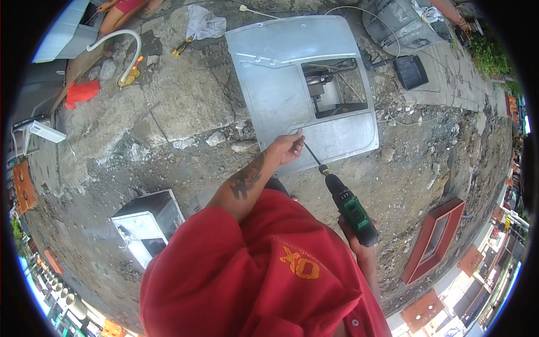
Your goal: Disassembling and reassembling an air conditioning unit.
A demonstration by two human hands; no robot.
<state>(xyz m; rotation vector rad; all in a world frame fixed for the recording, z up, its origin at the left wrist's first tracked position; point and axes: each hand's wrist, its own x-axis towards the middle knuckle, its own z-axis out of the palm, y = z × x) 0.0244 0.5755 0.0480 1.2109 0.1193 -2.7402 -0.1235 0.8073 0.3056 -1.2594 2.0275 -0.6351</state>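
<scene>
A large grey sheet-metal panel with a rectangular cut-out lies flat on the rough ground ahead of me. My left hand rests on its near edge, fingers pinched around the tip of a long black driver bit. My right hand grips the handle of a green and black cordless drill, which points up and left at the panel's near edge. My red shirt fills the lower middle of the picture.
A white boxy appliance casing sits at my left. A curved white pipe, a red cloth, pliers and a plastic bag lie farther off. Another person's arm shows at top left. White cable and a black tray lie right.
</scene>
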